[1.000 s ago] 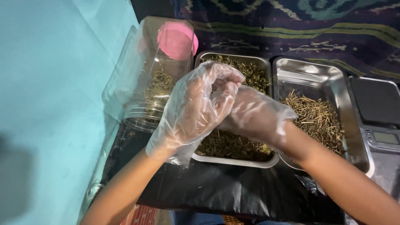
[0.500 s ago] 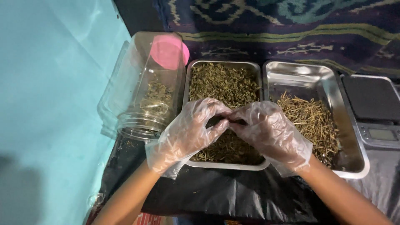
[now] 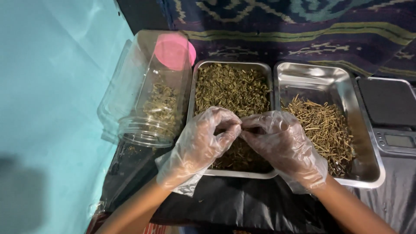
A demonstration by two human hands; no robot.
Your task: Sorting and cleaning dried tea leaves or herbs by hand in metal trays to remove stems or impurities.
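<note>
Your gloved left hand (image 3: 200, 145) and right hand (image 3: 284, 145) are meeting fingertip to fingertip, pinching a small herb piece over the steel tray of dried green herbs (image 3: 234, 89). A tipped clear jar with a pink base (image 3: 151, 93) is lying just left; a tray of stems (image 3: 325, 125) is sitting right.

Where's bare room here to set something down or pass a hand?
Free: the far end of the right tray, bare steel beyond the stems; the scale platform; the black sheet between the forearms. Crowded: the left tray, full of dried leaf, with the left hand and right hand meeting above it; the jar lies against its left side.
</note>
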